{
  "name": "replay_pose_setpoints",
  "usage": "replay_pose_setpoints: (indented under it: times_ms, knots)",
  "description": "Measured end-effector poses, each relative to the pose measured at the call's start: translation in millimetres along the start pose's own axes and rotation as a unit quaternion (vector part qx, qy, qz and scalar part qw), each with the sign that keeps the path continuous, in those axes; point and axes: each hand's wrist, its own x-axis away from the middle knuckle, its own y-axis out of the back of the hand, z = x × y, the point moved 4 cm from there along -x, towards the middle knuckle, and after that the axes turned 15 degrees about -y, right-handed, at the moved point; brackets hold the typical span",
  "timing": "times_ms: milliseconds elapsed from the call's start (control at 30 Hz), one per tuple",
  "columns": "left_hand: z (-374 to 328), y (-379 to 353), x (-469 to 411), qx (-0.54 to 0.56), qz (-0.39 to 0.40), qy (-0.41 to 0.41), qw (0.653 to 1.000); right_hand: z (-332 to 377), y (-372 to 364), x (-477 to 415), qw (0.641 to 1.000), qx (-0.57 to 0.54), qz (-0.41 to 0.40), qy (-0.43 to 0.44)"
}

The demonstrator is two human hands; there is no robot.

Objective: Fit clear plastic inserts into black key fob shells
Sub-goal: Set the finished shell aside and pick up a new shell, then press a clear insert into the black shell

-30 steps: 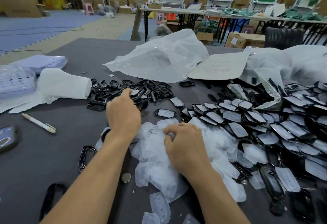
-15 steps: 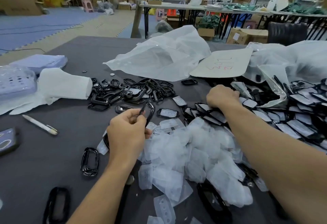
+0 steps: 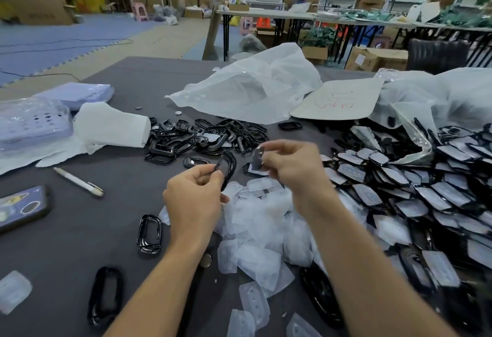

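1. At the far left of the grey table (image 3: 80, 246) lay a phone (image 3: 22, 207), a white pen (image 3: 78, 181), a wad of white paper (image 3: 111, 126) and wrapped lilac trays (image 3: 34, 123), all set apart from the work.
2. Beyond the left hand, a heap of empty black shells (image 3: 202, 136) sat within easy reach, likely as the supply. A stray shell (image 3: 149, 233) lay flat just left of the left forearm.
3. The left hand (image 3: 194, 198) was raised above the table, thumb and fingertips pinching one black shell (image 3: 227, 167) by its lower edge. The shell stood on end with its open frame facing the right hand, seemingly presented to receive an insert.
4. Beneath and between both hands spread a pile of clear inserts (image 3: 261, 219), kept central so that either hand could draw from it.
5. The right hand (image 3: 292, 166) was raised level with the left and close beside it, not touching. Its fingers curled to pinch a pale flat piece (image 3: 257, 159), probably an insert, though blur hid the detail. The piece was just short of the shell and not yet seated.
6. At the right, rows of fitted shells (image 3: 399, 184), black with pale inserts showing, overlapped in a broad pile, apparently the finished stock, spilling from beneath a clear bag (image 3: 415, 134).
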Motion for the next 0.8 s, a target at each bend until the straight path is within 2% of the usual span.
replay_pose_setpoints:
  times_ms: [67, 167, 300, 500, 667, 800]
  knots:
    - [-5.9, -1.7, 8.2, 0.014, 0.021, -0.009, 1.0, -21.5, -9.2, 21.2, 0.999, -0.042, 0.012, -0.028]
    - [-10.6, -6.2, 20.6, 0.037, 0.056, -0.021, 0.998, -42.6, -12.9, 34.0, 0.993, -0.101, -0.015, -0.061]
    - [-12.8, -11.7, 29.7, 0.044, 0.118, -0.044, 0.991, -50.1, -7.2, 39.9, 0.987, -0.143, -0.047, -0.051]
    - [-17.6, -13.8, 30.5, -0.01, 0.151, -0.073, 0.986, -54.4, -4.6, 36.6, 0.982, -0.18, -0.049, -0.027]
    - [-25.6, -9.8, 31.4, -0.127, 0.169, -0.132, 0.969, -54.2, -4.7, 34.5, 0.98, -0.195, -0.019, -0.014]
    - [-36.0, -7.6, 33.1, -0.181, 0.136, -0.229, 0.947, -49.7, -3.6, 38.9, 0.976, -0.217, 0.025, -0.016]
